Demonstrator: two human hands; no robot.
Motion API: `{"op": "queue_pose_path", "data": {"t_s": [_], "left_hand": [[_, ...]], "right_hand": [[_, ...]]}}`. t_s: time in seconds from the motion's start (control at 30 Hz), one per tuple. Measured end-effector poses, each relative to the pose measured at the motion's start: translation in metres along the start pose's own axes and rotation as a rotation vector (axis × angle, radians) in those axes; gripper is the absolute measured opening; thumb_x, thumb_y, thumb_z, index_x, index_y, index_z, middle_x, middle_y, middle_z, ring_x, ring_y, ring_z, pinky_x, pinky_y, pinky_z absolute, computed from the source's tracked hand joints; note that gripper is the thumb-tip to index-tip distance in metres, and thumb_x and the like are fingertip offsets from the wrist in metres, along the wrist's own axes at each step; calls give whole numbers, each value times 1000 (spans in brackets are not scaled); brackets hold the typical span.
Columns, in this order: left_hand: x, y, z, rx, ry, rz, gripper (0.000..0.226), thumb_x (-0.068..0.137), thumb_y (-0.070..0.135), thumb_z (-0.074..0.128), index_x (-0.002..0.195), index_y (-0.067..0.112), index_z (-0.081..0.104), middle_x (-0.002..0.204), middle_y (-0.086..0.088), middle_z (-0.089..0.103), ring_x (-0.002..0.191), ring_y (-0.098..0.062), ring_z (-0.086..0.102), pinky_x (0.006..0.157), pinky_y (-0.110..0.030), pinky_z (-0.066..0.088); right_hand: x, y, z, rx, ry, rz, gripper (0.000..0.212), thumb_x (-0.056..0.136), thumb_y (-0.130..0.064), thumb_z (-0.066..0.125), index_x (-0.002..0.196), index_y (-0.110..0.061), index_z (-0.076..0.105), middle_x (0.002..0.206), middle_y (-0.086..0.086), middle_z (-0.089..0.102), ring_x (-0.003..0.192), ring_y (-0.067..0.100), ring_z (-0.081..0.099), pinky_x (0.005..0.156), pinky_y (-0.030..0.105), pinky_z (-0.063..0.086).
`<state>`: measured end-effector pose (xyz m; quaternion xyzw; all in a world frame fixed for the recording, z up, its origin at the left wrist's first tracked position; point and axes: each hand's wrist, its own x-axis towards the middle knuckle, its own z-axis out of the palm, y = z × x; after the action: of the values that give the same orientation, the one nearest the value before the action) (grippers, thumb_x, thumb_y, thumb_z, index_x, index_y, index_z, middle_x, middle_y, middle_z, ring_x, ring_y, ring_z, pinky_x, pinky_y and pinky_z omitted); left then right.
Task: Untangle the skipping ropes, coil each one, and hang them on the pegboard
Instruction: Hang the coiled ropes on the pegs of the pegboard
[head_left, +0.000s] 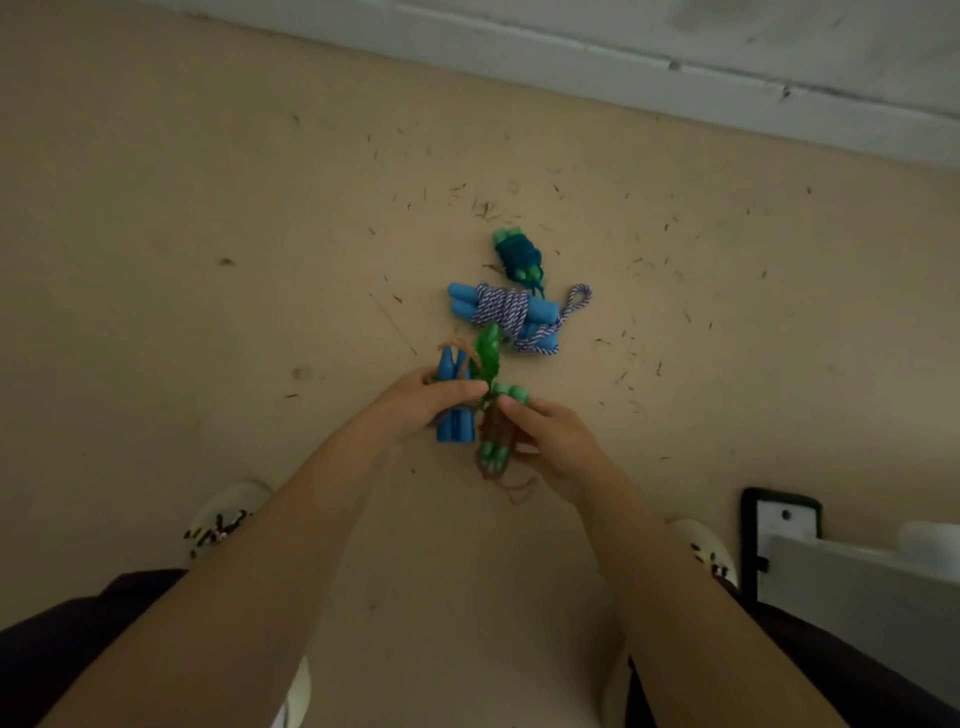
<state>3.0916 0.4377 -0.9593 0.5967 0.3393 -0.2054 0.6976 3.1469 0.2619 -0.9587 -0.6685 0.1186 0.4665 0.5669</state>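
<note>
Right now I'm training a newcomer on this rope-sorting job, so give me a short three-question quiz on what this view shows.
1. True or false: the left hand grips a pair of dark blue handles.
2. How many rope bundles lie on the floor beyond the hands?
3. Which wrapping goes round the light blue handles on the floor? A: white and purple braided rope. B: red wire. C: nothing.

Key
1. True. The right hand holds the green-handled bundle.
2. Two: the light blue bundle and the small teal-wrapped bundle behind it.
3. A.
</note>
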Motion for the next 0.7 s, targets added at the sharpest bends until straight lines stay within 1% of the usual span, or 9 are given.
{"op": "queue_pose_path", "data": {"t_s": [0.07,0.2,0.3,0.37,0.47,0.5,0.57,0.63,0.7], "left_hand": [[-24,17,6,-100,-17,62,14,91,19,69,105,17,67,103,-3,73,98,-20,69,89,-32,55],[-86,59,20,-216,-34,238,20,92,8,65,112,12,68,104,-5,74,95,-18,71,81,-30,58],[-148,94,28,-229,27,350,21,90,10,69,111,9,69,100,-6,75,92,-19,71,81,-36,58],[-195,115,32,-223,51,420,20,87,15,73,106,11,70,96,-3,75,90,-18,71,90,-42,55],[-279,142,39,-189,54,555,36,66,36,84,95,17,72,88,3,76,86,-14,71,92,-42,53],[-308,149,43,-197,43,605,37,64,35,83,94,17,71,84,5,75,82,-12,71,89,-40,54],[-362,159,51,-245,-17,695,34,73,27,76,102,10,68,88,1,75,83,-14,72,85,-39,56],[-410,164,58,-299,-77,758,38,78,21,71,113,8,65,103,-7,73,93,-21,71,86,-42,57],[-451,165,64,-345,-138,816,36,79,18,67,115,12,63,107,-7,70,95,-20,70,85,-42,59]], "right_hand": [[-23,-15,6,58,-40,-37,27,95,-29,63,116,-13,66,98,9,73,86,25,70,75,39,59],[-88,-56,22,83,-82,-157,34,97,-44,56,119,-19,62,97,9,73,79,30,71,70,42,59],[-147,-95,30,54,-72,-268,50,94,-50,55,123,-10,57,94,13,69,70,26,67,57,34,53],[-194,-120,32,88,-63,-326,55,84,-41,59,122,-2,53,94,15,65,67,23,66,56,32,49],[-277,-148,33,77,-136,-516,22,91,-5,52,113,-2,55,99,17,63,81,24,67,73,38,52],[-307,-155,34,59,-175,-592,20,94,4,49,112,-2,55,100,17,63,86,26,67,78,38,54],[-368,-162,38,25,-248,-717,23,97,5,49,117,-2,54,102,18,65,88,29,69,78,37,58],[-422,-163,42,-35,-295,-798,24,99,-4,52,123,-5,53,103,18,67,81,30,70,66,34,58],[-465,-159,45,-122,-303,-859,22,100,-12,53,121,-10,54,93,13,66,67,29,68,53,31,52]]}}
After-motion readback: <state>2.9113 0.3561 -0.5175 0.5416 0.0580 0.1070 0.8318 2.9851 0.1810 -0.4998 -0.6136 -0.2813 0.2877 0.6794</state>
